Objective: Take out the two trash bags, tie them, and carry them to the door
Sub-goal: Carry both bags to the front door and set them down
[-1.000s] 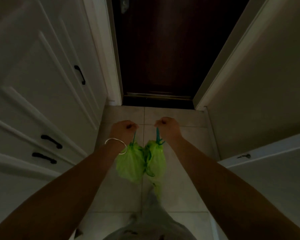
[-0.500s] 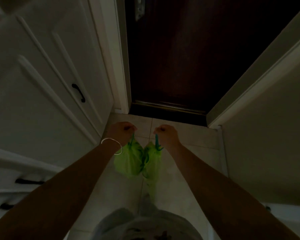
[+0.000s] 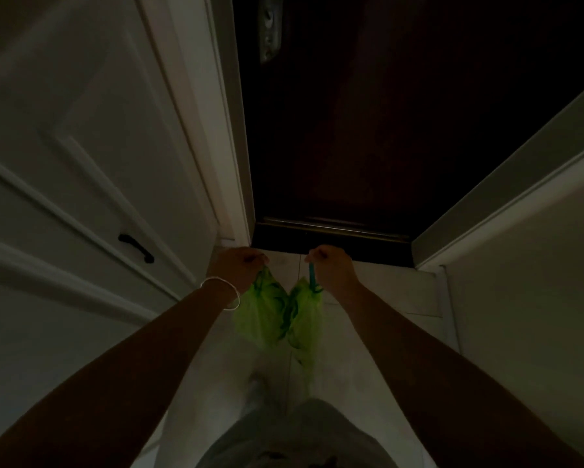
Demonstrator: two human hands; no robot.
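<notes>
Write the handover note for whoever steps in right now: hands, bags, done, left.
Left hand: fist shut on the left green bag, hanging.
Right hand: fist shut on the right green bag by its teal tie.
Both bags hang side by side, touching, above the tiled floor, just short of the dark door.
Done: bags out, apparently tied, carried to the door.
Left: probably set them down at the threshold.

Two bright green bags [image 3: 277, 315] with teal ties; door [image 3: 402, 130] seems dark reddish-brown; cabinets [image 3: 81, 146] white.
</notes>
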